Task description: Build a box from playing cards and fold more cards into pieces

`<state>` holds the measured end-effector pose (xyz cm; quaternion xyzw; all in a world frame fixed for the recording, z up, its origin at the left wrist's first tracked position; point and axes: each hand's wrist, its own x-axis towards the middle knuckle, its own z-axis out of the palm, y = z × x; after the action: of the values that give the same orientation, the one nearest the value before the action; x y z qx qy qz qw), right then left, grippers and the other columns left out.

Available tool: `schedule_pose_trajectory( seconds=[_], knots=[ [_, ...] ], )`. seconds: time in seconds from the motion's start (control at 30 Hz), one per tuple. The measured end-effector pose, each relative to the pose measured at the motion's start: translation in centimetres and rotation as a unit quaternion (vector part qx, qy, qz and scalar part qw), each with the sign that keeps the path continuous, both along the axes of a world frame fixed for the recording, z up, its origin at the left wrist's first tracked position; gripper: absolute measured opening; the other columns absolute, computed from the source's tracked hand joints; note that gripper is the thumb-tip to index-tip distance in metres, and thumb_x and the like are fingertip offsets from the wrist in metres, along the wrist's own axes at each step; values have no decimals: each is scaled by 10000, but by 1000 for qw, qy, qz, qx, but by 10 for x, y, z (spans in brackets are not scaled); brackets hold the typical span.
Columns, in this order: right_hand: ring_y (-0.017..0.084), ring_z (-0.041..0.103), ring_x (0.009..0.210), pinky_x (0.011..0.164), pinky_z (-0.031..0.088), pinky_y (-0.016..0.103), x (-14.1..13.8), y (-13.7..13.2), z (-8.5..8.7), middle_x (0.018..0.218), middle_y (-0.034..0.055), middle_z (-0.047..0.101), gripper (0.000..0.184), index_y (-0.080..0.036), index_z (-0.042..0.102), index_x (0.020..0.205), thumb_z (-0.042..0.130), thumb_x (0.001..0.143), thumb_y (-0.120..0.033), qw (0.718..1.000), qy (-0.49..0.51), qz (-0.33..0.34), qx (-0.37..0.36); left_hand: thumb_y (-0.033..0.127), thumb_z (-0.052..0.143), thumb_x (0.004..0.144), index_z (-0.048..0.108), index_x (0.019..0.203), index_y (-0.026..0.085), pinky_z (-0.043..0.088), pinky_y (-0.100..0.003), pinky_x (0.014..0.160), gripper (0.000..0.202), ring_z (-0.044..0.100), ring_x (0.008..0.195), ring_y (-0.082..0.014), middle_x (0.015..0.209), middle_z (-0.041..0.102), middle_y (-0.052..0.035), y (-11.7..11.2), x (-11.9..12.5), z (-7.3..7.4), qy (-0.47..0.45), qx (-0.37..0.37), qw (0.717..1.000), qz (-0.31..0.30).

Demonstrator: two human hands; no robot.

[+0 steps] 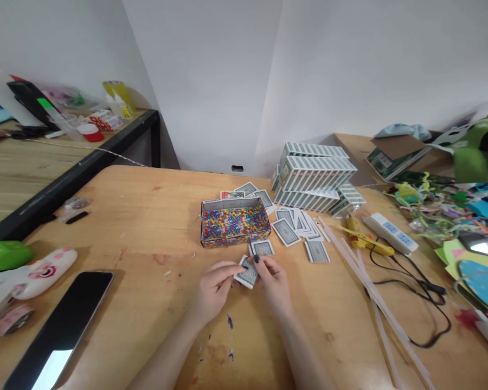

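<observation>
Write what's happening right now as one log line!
left hand: pinching at card; right hand: holding same card; ahead: open colorful box; beside box: loose cards

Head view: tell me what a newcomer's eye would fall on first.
Probably the open, brightly multicolored box near the center, just beyond the left hand and right hand, which meet at a playing card. Next, perhaps, the green-and-white striped boxes stacked behind it to the right, and the black smartphone at near left.
</observation>
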<state>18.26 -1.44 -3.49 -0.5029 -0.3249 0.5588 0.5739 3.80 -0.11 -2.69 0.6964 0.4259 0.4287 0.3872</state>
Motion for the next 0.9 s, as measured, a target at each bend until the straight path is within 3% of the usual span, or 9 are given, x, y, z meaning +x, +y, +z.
schedule_pose_trajectory(
  seconds=[0.1, 0.23, 0.47, 0.6, 0.7, 0.8, 0.9],
  knots=[
    [138, 559, 700, 639, 436, 243, 4, 1, 0, 786, 28, 641, 217, -183, 647, 856, 651, 697, -331, 999, -44, -14, 14, 111, 459, 796, 688, 841, 227, 485, -239, 707, 261, 618, 803, -143, 884, 668, -61, 0, 0, 3, 18, 61, 998, -27],
    [153, 567, 744, 670, 438, 267, 5, 1, -2, 829, 38, 646, 244, -196, 636, 919, 644, 697, -297, 999, -34, -13, 23, 111, 467, 802, 683, 843, 226, 490, -230, 708, 248, 621, 805, -136, 885, 670, -59, -1, 0, 4, 41, 81, 995, -34],
    [173, 581, 725, 670, 446, 287, 5, 1, -2, 776, 49, 663, 202, -179, 661, 815, 673, 661, -308, 998, -52, -33, 8, 141, 463, 811, 674, 905, 238, 490, -248, 732, 250, 613, 826, -147, 903, 658, -62, 0, 1, 1, 71, 80, 994, -30],
    [146, 562, 625, 584, 434, 254, 5, 2, 2, 691, 25, 646, 251, -176, 658, 819, 662, 668, -376, 997, -67, -29, -17, 127, 468, 795, 680, 860, 240, 487, -264, 731, 250, 594, 853, -153, 941, 619, -65, 2, 0, -3, 38, 73, 996, -23],
    [138, 541, 542, 485, 416, 240, 2, 1, 4, 633, 25, 624, 361, -160, 643, 856, 572, 720, -487, 998, -46, 8, -31, 139, 471, 785, 675, 799, 222, 486, -269, 692, 221, 591, 823, -158, 936, 605, -64, 4, -1, -4, -4, 29, 999, 13],
    [132, 532, 470, 425, 414, 241, -3, 0, 4, 609, 46, 618, 462, -141, 618, 788, 452, 764, -571, 997, -5, 77, -17, 204, 512, 770, 618, 728, 176, 455, -222, 544, 118, 565, 598, -120, 714, 594, -18, 6, 0, -3, -53, -83, 994, 57],
    [102, 505, 412, 411, 420, 227, -8, -1, 2, 599, 21, 608, 420, -157, 570, 728, 485, 749, -568, 993, -28, 111, -8, 252, 538, 751, 533, 633, 161, 400, -191, 482, 150, 492, 480, -93, 529, 507, 43, 6, 3, -2, -82, -181, 978, 63]
  ],
)
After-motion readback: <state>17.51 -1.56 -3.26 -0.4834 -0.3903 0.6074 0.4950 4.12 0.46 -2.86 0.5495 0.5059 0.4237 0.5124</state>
